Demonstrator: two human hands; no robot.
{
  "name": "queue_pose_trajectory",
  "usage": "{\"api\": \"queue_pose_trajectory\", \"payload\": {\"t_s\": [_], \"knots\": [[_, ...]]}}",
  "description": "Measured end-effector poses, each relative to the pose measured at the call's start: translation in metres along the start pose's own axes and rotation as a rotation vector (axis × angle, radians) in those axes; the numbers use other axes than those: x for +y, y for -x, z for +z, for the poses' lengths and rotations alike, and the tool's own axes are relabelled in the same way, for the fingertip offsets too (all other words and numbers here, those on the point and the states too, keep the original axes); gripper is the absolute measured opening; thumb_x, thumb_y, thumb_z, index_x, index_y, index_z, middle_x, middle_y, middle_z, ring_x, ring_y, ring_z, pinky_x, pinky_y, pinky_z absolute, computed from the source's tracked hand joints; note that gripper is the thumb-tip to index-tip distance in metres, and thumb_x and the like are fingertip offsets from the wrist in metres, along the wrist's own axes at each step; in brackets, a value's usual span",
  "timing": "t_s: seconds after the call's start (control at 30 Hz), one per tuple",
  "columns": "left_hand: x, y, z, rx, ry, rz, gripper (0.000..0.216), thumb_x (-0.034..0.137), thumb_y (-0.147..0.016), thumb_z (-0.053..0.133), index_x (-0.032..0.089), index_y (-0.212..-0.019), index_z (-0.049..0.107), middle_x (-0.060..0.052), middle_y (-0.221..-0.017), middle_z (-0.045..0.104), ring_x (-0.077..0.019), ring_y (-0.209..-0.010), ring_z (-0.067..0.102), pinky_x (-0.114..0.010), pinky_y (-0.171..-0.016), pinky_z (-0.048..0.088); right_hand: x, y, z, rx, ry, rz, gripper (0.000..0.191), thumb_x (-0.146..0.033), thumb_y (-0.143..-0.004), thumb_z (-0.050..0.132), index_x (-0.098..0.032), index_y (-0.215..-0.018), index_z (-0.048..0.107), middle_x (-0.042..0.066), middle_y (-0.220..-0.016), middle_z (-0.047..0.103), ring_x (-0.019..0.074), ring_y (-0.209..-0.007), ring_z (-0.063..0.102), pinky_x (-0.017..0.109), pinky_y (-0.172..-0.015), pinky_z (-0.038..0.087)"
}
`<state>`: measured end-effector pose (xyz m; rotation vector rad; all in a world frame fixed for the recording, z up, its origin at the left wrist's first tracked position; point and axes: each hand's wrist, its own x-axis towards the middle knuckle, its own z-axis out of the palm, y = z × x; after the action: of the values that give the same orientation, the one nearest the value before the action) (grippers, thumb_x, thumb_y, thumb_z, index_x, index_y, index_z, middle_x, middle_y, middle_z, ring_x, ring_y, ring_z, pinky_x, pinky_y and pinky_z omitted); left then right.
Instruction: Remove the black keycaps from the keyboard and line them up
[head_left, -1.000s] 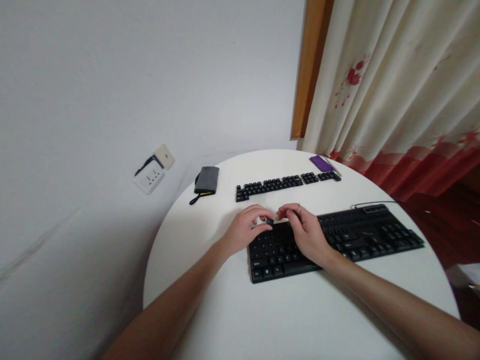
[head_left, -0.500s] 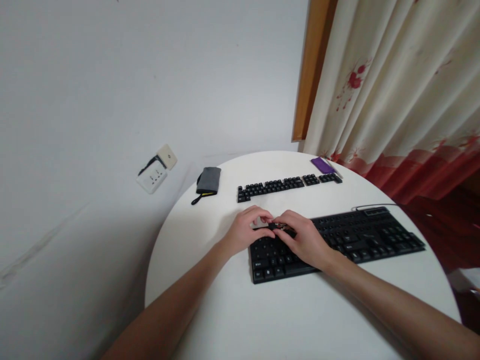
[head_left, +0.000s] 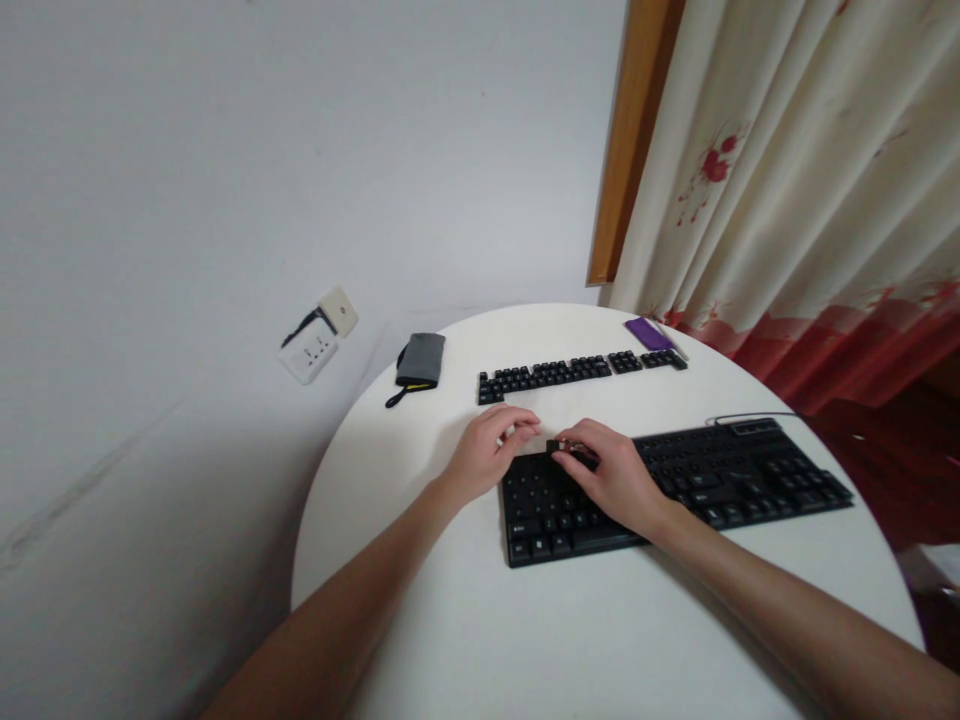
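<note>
A small, square black plastic keycap [head_left: 553, 446] is gripped at the fingertips of the right hand [head_left: 616, 478]; a dark object behind it, partly covered by the fingers, cannot be made out. Just to the left, the left hand [head_left: 480, 455] is held loosely curved, its fingers parted from the keycap. Both hands are poised at the far left part of a long black plastic keyboard [head_left: 720, 480]. Beyond it, a row of loose black keycaps [head_left: 555, 374] is laid out, flanked by a grey fabric pouch [head_left: 421, 358] at left and a purple cloth piece [head_left: 648, 334] at far right. All are supported by a round white table [head_left: 465, 630].
</note>
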<state>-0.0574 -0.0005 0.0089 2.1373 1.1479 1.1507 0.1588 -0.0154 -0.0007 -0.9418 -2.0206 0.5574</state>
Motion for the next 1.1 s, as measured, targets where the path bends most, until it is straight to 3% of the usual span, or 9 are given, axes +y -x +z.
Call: {"api": "queue_pose_trajectory", "payload": {"t_s": [0.2,0.3,0.63,0.8,1.1], "knots": [[-0.019,-0.009,-0.012,0.385,0.096,-0.179,0.039,0.041,-0.102,0.039,0.016,-0.090,0.066,-0.006,-0.076,0.070,-0.0165,-0.073,0.064,-0.026,-0.065,0.048,0.012,-0.012,-0.008,0.048,0.063,0.090,0.008,-0.024,-0.088,0.064,-0.019,-0.092,0.069,0.005,-0.087,0.070,0.0174,-0.071,0.061,0.029,-0.067,0.047],[-0.026,-0.013,-0.020,0.480,0.108,-0.210,0.039,0.040,-0.101,0.039,0.016,-0.087,0.066,-0.005,-0.072,0.068,-0.0159,-0.069,0.063,-0.025,-0.063,0.047,0.022,-0.029,-0.007,0.041,0.117,0.161,0.009,-0.025,-0.085,0.067,-0.018,-0.089,0.071,0.004,-0.086,0.072,0.0157,-0.064,0.058,0.028,-0.065,0.045],[-0.031,-0.013,-0.027,0.532,0.138,-0.227,0.038,0.039,-0.100,0.039,0.016,-0.082,0.064,-0.004,-0.067,0.066,-0.0148,-0.064,0.061,-0.025,-0.059,0.045,0.037,-0.092,0.043,-0.249,0.427,0.339,0.012,-0.026,-0.084,0.066,-0.018,-0.081,0.075,0.008,-0.085,0.076,0.0219,-0.083,0.069,0.025,-0.069,0.041],[-0.032,-0.015,-0.030,0.546,0.138,-0.238,0.039,0.039,-0.100,0.040,0.016,-0.080,0.064,-0.004,-0.067,0.067,-0.0147,-0.063,0.061,-0.025,-0.060,0.045,0.035,-0.100,0.056,-0.268,0.499,0.353,0.018,-0.030,-0.086,0.062,-0.019,-0.077,0.074,0.009,-0.083,0.076,0.0224,-0.080,0.069,0.026,-0.063,0.039],[-0.032,-0.015,-0.031,0.556,0.152,-0.214,0.044,0.044,-0.100,0.039,0.016,-0.079,0.066,-0.004,-0.065,0.066,-0.0153,-0.062,0.061,-0.026,-0.063,0.047,0.032,-0.093,0.057,-0.263,0.528,0.465,0.016,-0.034,-0.082,0.065,-0.021,-0.078,0.074,0.009,-0.084,0.075,0.0244,-0.082,0.069,0.026,-0.064,0.043]]}}
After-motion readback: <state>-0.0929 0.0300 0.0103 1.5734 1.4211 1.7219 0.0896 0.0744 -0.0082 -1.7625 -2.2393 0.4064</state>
